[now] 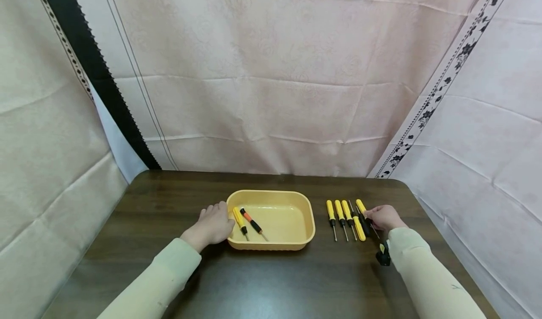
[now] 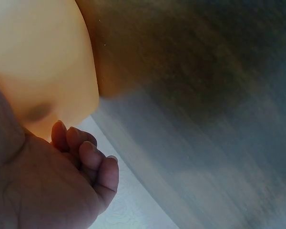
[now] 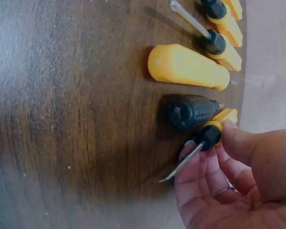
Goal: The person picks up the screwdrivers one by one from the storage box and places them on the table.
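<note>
Nearest the lens in the right wrist view, at lower right, the right hand (image 3: 267, 176) pinched a yellow-and-black screwdriver (image 3: 210, 136) near its collar, thumb against fingers, blade angled toward lower left. Just above it lay a black handle (image 3: 193, 112), then a yellow handle (image 3: 188, 67). In the head view these made the right end of a row right of centre, with three yellow-handled screwdrivers (image 1: 340, 208) at its left. Handling this one well probably meant keeping the pinch firm and the blade clear of its neighbours — straight up, if lifting. At centre stood a pale yellow tray (image 1: 271, 246), holding a yellow screwdriver (image 1: 238, 217) and an orange-and-black screwdriver (image 1: 255, 225); the left hand (image 1: 213, 223) touched its left end, though I could not tell whether it gripped the rim. No brand or label was legible — a small mark (image 1: 457, 287) on the right sleeve (image 1: 434, 276) was unreadable.
</note>
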Available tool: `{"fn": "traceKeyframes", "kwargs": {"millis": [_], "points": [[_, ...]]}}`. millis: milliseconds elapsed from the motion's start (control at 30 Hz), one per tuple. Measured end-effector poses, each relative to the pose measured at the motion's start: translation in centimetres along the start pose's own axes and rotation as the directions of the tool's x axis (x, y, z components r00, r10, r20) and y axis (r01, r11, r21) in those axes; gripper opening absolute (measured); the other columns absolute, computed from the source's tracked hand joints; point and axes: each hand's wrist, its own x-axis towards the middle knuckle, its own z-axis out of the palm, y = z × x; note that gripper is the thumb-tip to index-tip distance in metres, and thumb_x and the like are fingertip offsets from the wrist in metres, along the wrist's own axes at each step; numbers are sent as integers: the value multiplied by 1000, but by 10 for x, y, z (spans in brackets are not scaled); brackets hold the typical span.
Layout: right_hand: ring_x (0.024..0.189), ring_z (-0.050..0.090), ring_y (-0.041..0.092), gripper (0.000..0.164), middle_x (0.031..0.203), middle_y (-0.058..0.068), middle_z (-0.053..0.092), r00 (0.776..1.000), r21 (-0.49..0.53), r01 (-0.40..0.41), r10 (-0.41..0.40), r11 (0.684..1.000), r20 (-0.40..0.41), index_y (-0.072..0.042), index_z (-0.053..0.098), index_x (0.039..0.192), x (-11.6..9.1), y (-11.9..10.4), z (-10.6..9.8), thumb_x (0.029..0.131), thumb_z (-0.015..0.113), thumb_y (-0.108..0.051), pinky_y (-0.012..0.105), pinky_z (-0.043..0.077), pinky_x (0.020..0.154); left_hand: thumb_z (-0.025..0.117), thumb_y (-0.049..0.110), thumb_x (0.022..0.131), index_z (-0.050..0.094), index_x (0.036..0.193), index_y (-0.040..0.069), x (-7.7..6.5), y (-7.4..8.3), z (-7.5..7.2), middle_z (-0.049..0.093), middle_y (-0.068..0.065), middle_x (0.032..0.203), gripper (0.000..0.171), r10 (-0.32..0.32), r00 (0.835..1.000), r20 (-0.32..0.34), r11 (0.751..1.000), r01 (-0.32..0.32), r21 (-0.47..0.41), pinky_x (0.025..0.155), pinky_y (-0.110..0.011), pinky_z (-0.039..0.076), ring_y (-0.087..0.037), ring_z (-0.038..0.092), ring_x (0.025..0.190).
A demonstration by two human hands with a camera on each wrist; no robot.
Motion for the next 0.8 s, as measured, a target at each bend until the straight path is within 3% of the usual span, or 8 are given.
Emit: {"fn": "traceKeyframes", "kwargs": {"millis": [400,800], "points": [[61,57,12,26,70,3,57,998,0,-65,65,998,-23,4,69,90,0,0,-2,94,62,-21,28,52,61,48,29,95,45,118,-3,-2,3,-5,48,-11,96,40,9,1000,19,1000,-9,-24,81,-44,31,-27,43,89],[60,58,12,25,71,5,57,994,27,-110,111,994,-23,7,66,92,0,0,-1,94,61,-17,28,53,61,48,29,95,43,125,-5,-1,1,-3,49,-11,99,45,2,1000,25,1000,-2,-29,81,-43,31,-27,42,90]]}}
